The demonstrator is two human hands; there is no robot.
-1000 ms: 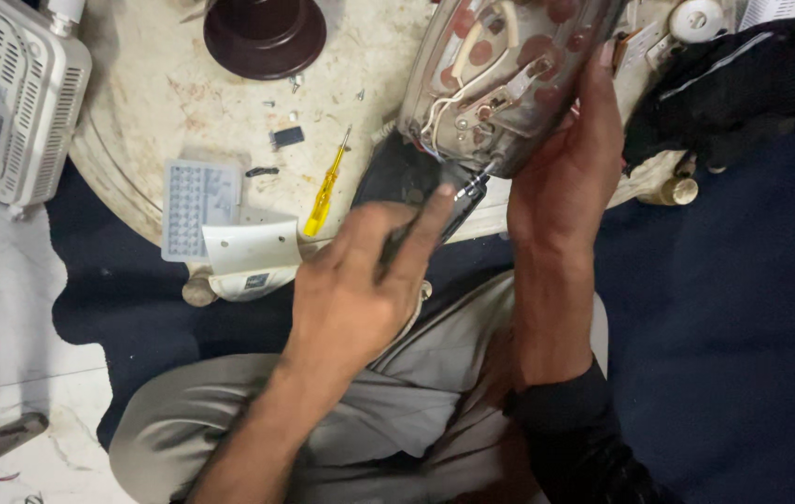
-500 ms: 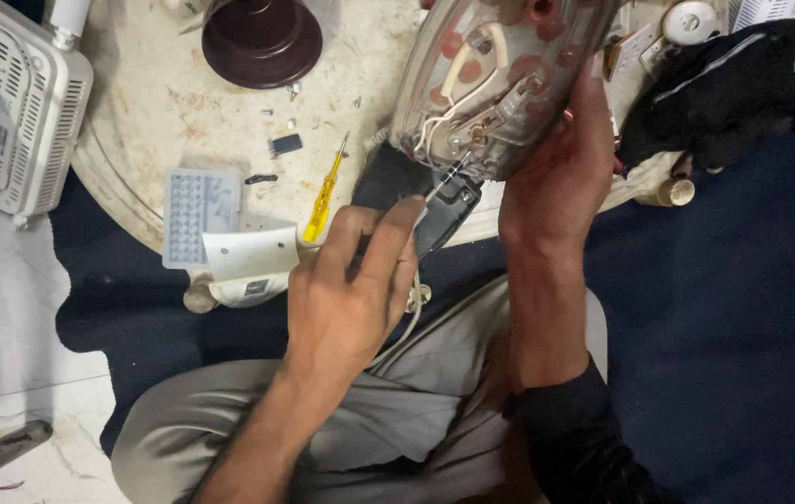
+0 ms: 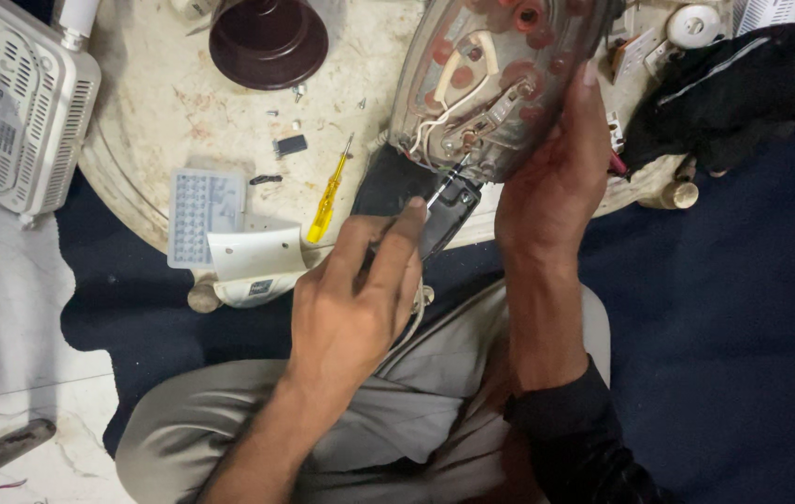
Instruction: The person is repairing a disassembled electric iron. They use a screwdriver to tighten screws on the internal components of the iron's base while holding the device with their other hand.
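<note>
While the right hand [image 3: 551, 191] clasps the edge of the opened clothes iron [image 3: 500, 84], holding it tilted above the lap, the left hand [image 3: 351, 299] pinches a screwdriver [image 3: 442, 184] whose tip meets the iron's wiring just beyond its fingertips. Left of that hand, a yellow screwdriver [image 3: 330, 196] lies on the round marble table [image 3: 154, 112].

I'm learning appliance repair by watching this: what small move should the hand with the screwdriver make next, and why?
Probably seat the tip squarely in the fastener before turning. The left hand holds a slim metal-shafted screwdriver whose tip meets the wired terminal area at the rear of the opened clothes iron's exposed underside; the right hand braces the iron's edge. Whether the tip is engaged cannot be told.
</note>
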